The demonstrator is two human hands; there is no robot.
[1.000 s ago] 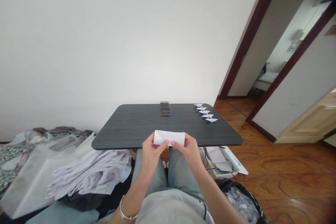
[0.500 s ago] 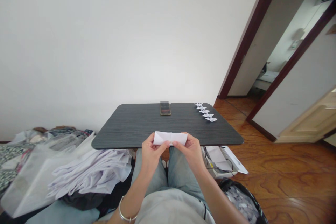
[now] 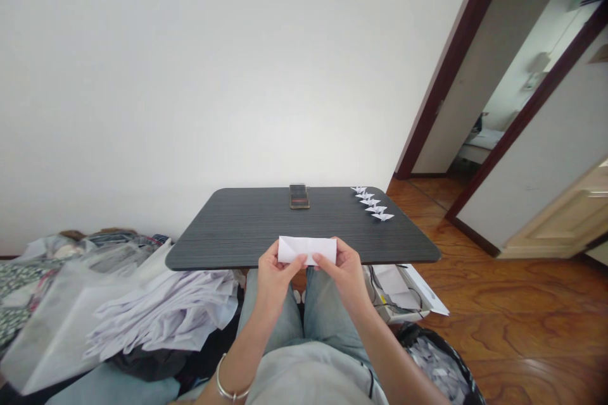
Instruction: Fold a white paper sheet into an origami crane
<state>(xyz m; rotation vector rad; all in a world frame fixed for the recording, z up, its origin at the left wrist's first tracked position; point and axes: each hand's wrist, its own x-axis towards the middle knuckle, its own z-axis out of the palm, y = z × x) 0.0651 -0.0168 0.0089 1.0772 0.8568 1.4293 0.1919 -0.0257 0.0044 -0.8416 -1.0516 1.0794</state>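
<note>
A white sheet of paper point(image 3: 307, 247), folded into a narrow strip with crease lines on it, is held level at the near edge of the dark table point(image 3: 237, 228). My left hand point(image 3: 276, 269) grips its left end, thumb on the front and fingers behind. At the right end my right hand point(image 3: 342, 266) pinches it the same way. Both thumbs rest on the lower edge, close together near the middle. The fingers behind the paper are mostly hidden.
Several folded paper cranes point(image 3: 373, 204) stand in a row on the table's right side. A phone on a stand point(image 3: 299, 196) sits at the back. Piled clothes point(image 3: 166, 313) lie left; a box with cables point(image 3: 396, 294) and a black bag of paper scraps point(image 3: 439, 367) are right.
The right end of the paper has shifted slightly inward, and the strip now looks straighter and flatter. Both hands keep nearly the same place and grip.
</note>
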